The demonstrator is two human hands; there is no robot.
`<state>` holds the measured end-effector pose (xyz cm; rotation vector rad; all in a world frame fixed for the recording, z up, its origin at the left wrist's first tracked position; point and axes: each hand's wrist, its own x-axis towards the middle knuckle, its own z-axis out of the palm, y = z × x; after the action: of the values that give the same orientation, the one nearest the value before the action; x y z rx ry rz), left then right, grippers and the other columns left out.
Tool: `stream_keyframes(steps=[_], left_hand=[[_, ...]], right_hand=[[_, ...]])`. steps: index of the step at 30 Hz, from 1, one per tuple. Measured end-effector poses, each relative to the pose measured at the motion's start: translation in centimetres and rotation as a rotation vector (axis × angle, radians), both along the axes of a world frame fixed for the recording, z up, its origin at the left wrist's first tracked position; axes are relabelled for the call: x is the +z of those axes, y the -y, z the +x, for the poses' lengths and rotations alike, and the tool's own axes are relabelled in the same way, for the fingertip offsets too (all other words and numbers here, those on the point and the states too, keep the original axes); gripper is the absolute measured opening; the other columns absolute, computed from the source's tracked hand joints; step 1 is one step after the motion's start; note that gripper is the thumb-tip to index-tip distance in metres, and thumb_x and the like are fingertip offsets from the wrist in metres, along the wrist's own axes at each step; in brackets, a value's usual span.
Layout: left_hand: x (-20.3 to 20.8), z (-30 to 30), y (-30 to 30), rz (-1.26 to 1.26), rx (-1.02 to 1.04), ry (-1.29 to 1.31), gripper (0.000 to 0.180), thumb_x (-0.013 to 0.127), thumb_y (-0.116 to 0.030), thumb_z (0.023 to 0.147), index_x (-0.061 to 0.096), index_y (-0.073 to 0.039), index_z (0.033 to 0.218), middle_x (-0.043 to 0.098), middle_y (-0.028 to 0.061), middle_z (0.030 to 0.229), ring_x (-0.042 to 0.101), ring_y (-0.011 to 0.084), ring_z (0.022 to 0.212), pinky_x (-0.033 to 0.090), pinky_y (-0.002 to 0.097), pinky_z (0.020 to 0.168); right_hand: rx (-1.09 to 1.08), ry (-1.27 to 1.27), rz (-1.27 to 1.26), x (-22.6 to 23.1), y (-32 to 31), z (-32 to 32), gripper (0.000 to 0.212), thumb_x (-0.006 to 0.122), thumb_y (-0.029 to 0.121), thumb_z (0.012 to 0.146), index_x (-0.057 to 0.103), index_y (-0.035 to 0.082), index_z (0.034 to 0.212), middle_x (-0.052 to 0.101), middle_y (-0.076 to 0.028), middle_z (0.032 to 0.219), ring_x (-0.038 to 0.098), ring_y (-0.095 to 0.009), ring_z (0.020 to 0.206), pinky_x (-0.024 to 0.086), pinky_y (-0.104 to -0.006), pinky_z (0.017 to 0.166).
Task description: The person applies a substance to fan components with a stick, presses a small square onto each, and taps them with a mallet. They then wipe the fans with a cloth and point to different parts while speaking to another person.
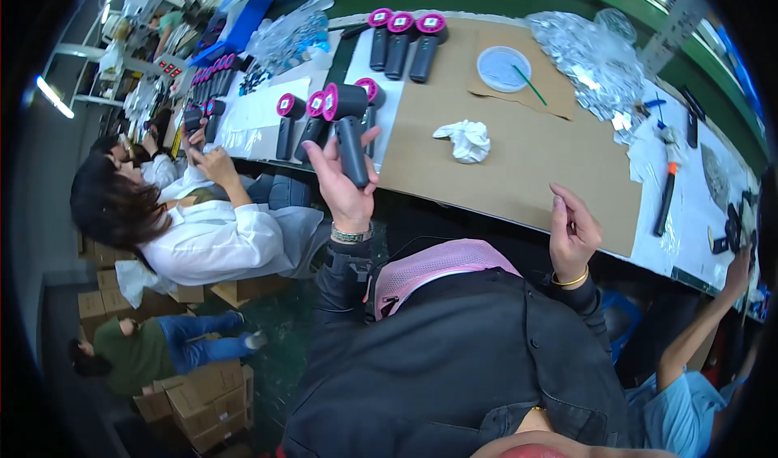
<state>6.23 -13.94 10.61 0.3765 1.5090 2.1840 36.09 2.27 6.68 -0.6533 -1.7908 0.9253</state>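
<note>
My left hand (348, 190) is closed round the handle of a dark grey hair dryer-shaped device (352, 151). Its short round head has a pink ring and tilts up to the left. Just beyond it, several similar pink-ringed devices (285, 126) stand at the table's left part. My right hand (574, 239) hovers by the table's front edge, fingers loosely curled and apart, with nothing visible in it. Between and beyond my hands, a crumpled white cloth or tissue (468, 142) lies on the cardboard sheet (519, 182).
Farther back are more pink-ringed devices (397, 53) and a round white dish (504, 69) with a green stick (529, 85). Clear plastic wrapping (587, 61) and an orange-and-black handled tool (666, 199) lie to the right. Co-workers sit left (219, 231) and right (681, 393).
</note>
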Motion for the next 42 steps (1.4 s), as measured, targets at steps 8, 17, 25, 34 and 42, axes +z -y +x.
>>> stream_keyframes(steps=[8, 17, 25, 34, 42], left_hand=[[-0.9, -5.7, 5.1, -0.039, 0.221, -0.079, 0.085, 0.021, -0.074, 0.107, 0.056, 0.002, 0.122, 0.074, 0.0269, 0.116, 0.052, 0.0115, 0.044, 0.032, 0.0223, 0.035], [-1.0, -14.9, 9.5, -0.207, 0.365, -0.143, 0.09, 0.02, -0.074, 0.107, 0.058, 0.004, 0.128, 0.073, 0.0245, 0.122, 0.048, 0.0108, 0.044, 0.03, 0.0219, 0.036], [-2.7, -20.5, 12.4, -0.189, 0.378, -0.116, 0.091, 0.021, -0.075, 0.106, 0.062, 0.005, 0.122, 0.075, 0.0212, 0.118, 0.05, 0.0127, 0.044, 0.03, 0.0243, 0.035], [-3.2, -22.4, 13.1, -0.252, 0.34, -0.118, 0.09, 0.019, -0.074, 0.107, 0.064, 0.003, 0.12, 0.074, 0.0199, 0.124, 0.05, 0.0108, 0.046, 0.031, 0.0231, 0.037], [-3.9, -25.8, 12.8, -0.366, 0.323, -0.127, 0.092, 0.019, -0.074, 0.107, 0.064, 0.003, 0.129, 0.076, 0.0132, 0.114, 0.052, 0.0126, 0.046, 0.031, 0.0241, 0.037]], right_hand=[[0.009, 0.046, 0.031, -1.1, 0.1, -2.3, 0.02, 0.069, -0.003, 0.097, 0.077, -0.001, 0.115, 0.049, 0.003, 0.065, 0.038, -0.005, 0.055, 0.028, -0.0248, 0.051], [0.004, 0.116, 0.034, -2.7, 0.3, -3.3, 0.02, 0.065, 0.0, 0.102, 0.076, -0.001, 0.119, 0.057, 0.006, 0.074, 0.038, -0.001, 0.062, 0.028, -0.0212, 0.055], [-0.059, 0.147, 0.04, -3.3, 0.0, -4.4, 0.021, 0.065, 0.001, 0.104, 0.076, -0.001, 0.121, 0.062, 0.005, 0.078, 0.04, -0.001, 0.063, 0.03, -0.0206, 0.055], [-0.116, 0.19, 0.036, -4.4, 0.1, -5.0, 0.022, 0.064, 0.001, 0.104, 0.075, -0.001, 0.122, 0.064, 0.004, 0.081, 0.041, -0.001, 0.064, 0.03, -0.0203, 0.056], [-0.114, 0.201, 0.022, -4.7, 0.0, -5.0, 0.022, 0.064, 0.0, 0.104, 0.075, -0.002, 0.122, 0.065, 0.004, 0.082, 0.039, -0.001, 0.063, 0.028, -0.0204, 0.056]])
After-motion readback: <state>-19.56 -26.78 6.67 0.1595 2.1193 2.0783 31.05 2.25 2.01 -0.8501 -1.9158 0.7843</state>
